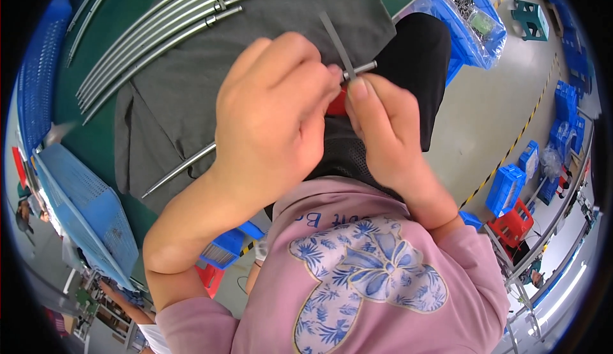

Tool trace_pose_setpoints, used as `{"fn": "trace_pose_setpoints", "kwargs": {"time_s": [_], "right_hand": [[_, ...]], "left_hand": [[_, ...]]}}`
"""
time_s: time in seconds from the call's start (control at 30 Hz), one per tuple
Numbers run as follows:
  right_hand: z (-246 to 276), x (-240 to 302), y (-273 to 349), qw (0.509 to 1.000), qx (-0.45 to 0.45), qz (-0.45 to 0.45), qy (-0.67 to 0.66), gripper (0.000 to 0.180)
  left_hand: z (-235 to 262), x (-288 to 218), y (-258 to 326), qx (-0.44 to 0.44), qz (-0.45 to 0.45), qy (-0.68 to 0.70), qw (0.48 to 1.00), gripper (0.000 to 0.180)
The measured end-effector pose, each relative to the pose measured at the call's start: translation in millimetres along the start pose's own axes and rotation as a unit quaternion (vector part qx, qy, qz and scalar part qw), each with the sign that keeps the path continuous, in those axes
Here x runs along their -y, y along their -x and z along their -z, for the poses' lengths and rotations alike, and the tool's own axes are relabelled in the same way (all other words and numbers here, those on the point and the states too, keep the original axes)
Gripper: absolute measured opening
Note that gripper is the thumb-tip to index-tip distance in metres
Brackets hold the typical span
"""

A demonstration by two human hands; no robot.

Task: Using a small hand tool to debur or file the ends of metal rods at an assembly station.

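My left hand [274, 105] is closed around a slim silver metal rod [182, 167]. The rod's tapered end sticks out at the lower left, past my wrist, and its thicker, collared end [366, 68] shows to the right of my fingers. My right hand [389, 111] pinches a thin, flat grey strip [335, 38] between thumb and fingers. That strip crosses the rod near the collared end and points up and away; my fingers partly hide where they meet. Beneath my hands a dark grey cloth [255, 22] covers part of the green table [102, 153].
Several similar metal rods [159, 41] lie side by side at the far left. A blue perforated basket [89, 207] stands at the left edge. At the far right are a blue bin [456, 19] of small metal parts, a green stool [530, 20] and a red stool [513, 223].
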State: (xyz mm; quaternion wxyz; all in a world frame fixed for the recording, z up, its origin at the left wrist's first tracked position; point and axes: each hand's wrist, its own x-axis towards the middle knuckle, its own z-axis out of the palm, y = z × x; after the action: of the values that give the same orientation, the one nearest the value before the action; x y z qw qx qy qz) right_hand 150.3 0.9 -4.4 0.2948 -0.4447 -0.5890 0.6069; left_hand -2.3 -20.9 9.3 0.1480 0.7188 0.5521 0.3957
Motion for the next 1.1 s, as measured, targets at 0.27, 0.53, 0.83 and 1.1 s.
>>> {"fn": "trace_pose_setpoints", "kwargs": {"time_s": [0.27, 0.53, 0.83, 1.1], "right_hand": [[5.2, -6.5, 13.9, 1.0, 0.021, -0.012, -0.002, 0.027], [5.9, -14.5, 12.0, 1.0, 0.011, 0.011, 0.015, 0.027], [0.1, -9.3, -1.6, 1.0, -0.005, 0.012, 0.014, 0.025], [1.0, -12.5, 5.2, 1.0, 0.001, 0.005, -0.005, 0.026]], "left_hand": [[7.1, -3.3, 1.6, 0.019, 0.027, -0.02, 0.999, 0.015], [26.8, -12.5, 18.2, 0.232, 0.045, -0.234, 0.943, 0.076], [15.3, -6.3, 19.0, 0.191, 0.023, -0.296, 0.936, 0.061], [11.1, -4.8, 22.2, 0.162, 0.005, -0.318, 0.934, 0.054]]}}
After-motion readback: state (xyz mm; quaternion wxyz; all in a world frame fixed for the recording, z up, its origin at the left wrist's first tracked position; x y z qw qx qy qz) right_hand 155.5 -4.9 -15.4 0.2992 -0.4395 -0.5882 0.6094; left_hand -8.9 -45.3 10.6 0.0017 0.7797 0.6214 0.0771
